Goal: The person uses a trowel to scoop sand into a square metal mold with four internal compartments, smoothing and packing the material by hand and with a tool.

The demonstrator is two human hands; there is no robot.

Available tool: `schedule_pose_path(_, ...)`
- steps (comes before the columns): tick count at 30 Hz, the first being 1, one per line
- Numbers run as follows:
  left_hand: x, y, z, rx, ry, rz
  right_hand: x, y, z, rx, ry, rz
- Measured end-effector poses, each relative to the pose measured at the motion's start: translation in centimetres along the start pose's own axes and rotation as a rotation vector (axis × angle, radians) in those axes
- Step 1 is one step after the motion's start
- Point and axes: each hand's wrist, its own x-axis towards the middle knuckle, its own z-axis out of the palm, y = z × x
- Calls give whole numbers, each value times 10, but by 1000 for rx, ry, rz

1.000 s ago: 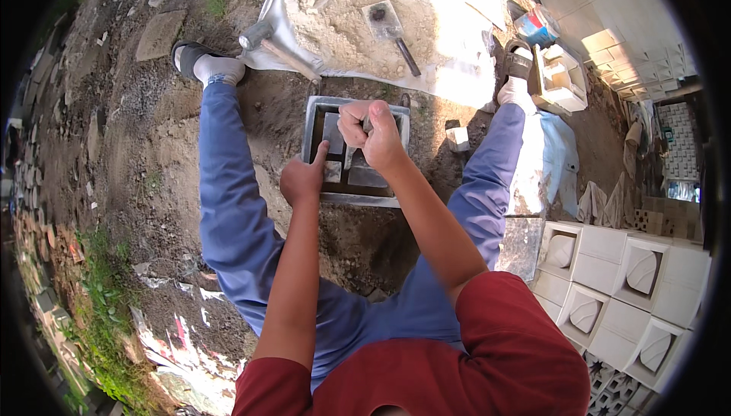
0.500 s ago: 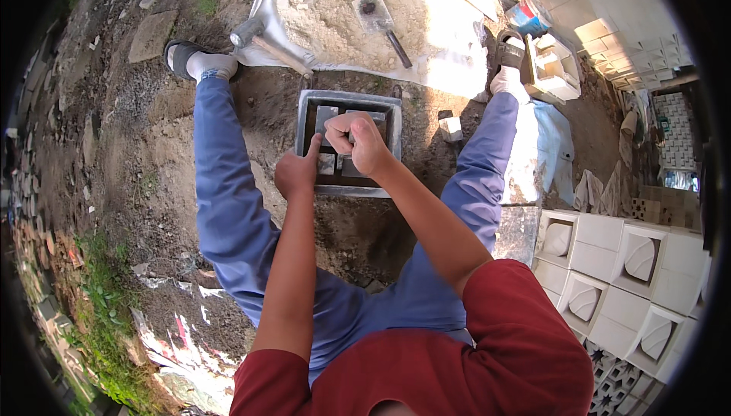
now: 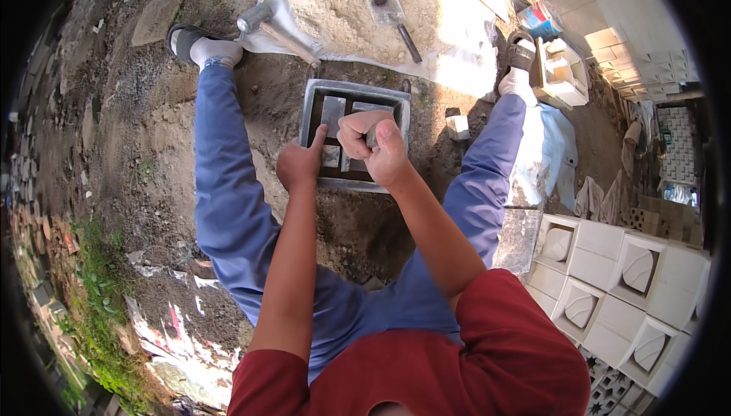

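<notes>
A square grey mould (image 3: 406,108) with grey rectangular blocks (image 3: 333,111) inside sits on the dirt between my legs. My left hand (image 3: 298,163) is at its left wall, fingers curled, with the thumb stretched along the inner edge by the blocks. Over the right half of the mould, my right hand (image 3: 375,144) is closed in a fist. A bit of something grey shows inside the curled fingers, too covered to name. The fist hides part of the blocks and the lower right of the mould.
Beyond the mould, a white sheet (image 3: 457,72) bears a pale powder heap (image 3: 335,16) with a trowel (image 3: 392,20) on it. A mallet (image 3: 278,31) lies at the sheet's left edge. A small white block (image 3: 458,127) is right of the mould; stacked pale blocks (image 3: 601,245) stand at right.
My right fist has shifted to the right over the mould, and the grey thing inside it shows more. My left hand stays at the mould's left wall. The whole view has tilted slightly.
</notes>
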Motion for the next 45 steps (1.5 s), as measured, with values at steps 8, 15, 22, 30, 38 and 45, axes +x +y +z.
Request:
schedule_pose_path(8,2,-5,5,23,51,6,-5,-5,12,-46,-20,39)
schedule_pose_path(15,-1,6,1,37,4,-30,-14,21,6,-34,36,29)
schedule_pose_path(22,-2,13,-1,-42,-37,-11,-16,20,5,-39,11,-11)
schedule_pose_path(30,-2,14,-7,-13,-16,-12,-7,5,0,-57,72,-7)
schedule_pose_path(38,0,7,-8,26,-30,-51,2,-16,3,-14,89,34)
schedule_pose_path(45,0,6,-5,29,-10,-32,7,8,1,-14,21,82)
